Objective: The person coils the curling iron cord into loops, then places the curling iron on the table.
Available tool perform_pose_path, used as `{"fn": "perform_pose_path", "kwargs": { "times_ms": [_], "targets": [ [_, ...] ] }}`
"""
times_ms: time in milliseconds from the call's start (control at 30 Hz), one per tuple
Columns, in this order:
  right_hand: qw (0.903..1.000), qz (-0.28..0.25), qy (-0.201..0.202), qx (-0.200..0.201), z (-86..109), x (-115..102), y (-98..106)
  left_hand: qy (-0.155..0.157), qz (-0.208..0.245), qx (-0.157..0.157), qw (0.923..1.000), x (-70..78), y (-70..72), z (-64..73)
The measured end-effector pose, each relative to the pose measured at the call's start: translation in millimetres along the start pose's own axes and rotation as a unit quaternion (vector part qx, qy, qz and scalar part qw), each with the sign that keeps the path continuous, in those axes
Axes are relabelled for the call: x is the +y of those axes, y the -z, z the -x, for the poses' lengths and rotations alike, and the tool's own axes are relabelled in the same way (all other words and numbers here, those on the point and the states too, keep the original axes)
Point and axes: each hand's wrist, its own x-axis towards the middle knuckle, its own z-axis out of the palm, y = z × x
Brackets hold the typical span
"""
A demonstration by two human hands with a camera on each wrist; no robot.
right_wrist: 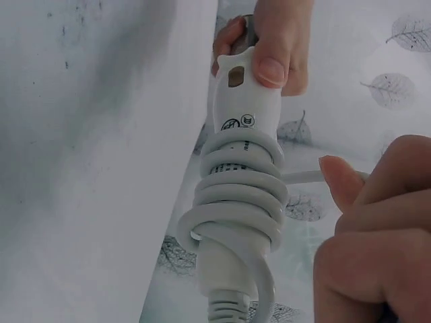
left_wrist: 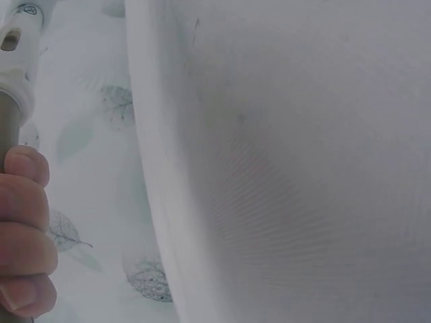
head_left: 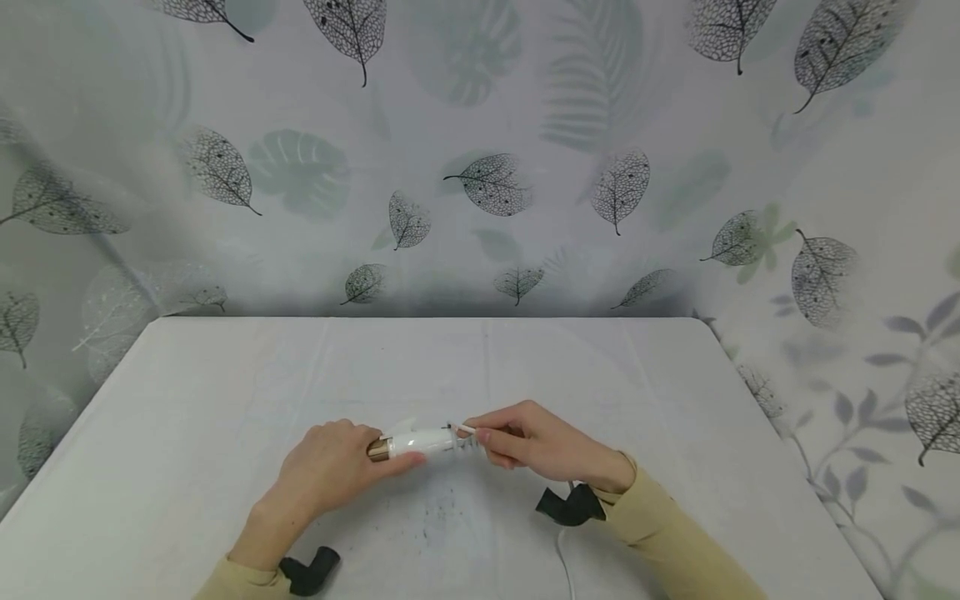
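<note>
A curling iron with a white handle [head_left: 423,440] and a brownish metal barrel [head_left: 378,451] is held above the table, lying crosswise in the head view. My left hand [head_left: 330,467] grips the barrel; in the left wrist view its curled fingers [left_wrist: 25,235] wrap round it, and in the right wrist view its thumb presses near the top of the handle [right_wrist: 246,101]. Several turns of white cord [right_wrist: 236,196] circle the lower handle. With thumb and fingers my right hand [head_left: 540,442] pinches the cord, drawn out sideways from the coils.
Below the hands lies a white table [head_left: 225,392] with small dark marks. Loose cord [head_left: 564,558] hangs by the right wrist toward the front. Black straps [head_left: 572,505] sit at both wrists. A leaf-patterned curtain [head_left: 480,108] stands behind and at the sides.
</note>
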Motion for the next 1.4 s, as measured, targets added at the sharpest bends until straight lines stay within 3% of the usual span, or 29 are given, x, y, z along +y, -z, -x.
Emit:
{"fn": "perform_pose_path", "kwargs": {
  "times_ms": [300, 433, 800, 1067, 1400],
  "targets": [
    [0.997, 0.061, 0.026, -0.04, 0.1, 0.8, -7.5, 0.058, 0.017, -0.008, 0.9981, -3.1, 6.3, -1.8],
    [0.9928, 0.103, 0.018, -0.058, -0.3, 1.1, -11.3, 0.068, 0.011, -0.001, 0.9976, -5.3, 6.0, -2.9],
    [0.9786, 0.172, -0.049, -0.101, -0.1, -0.3, -17.7, 0.063, -0.004, 0.019, 0.9978, -6.7, 5.4, -4.1],
    [0.9673, 0.239, -0.041, -0.076, -2.1, 4.2, -24.4, 0.042, -0.003, 0.036, 0.9985, -4.8, 9.1, -2.5],
    [0.9653, 0.254, -0.04, -0.046, -9.4, 18.0, -25.7, 0.023, 0.003, 0.044, 0.9988, -3.5, 6.6, -2.0]
  ]
}}
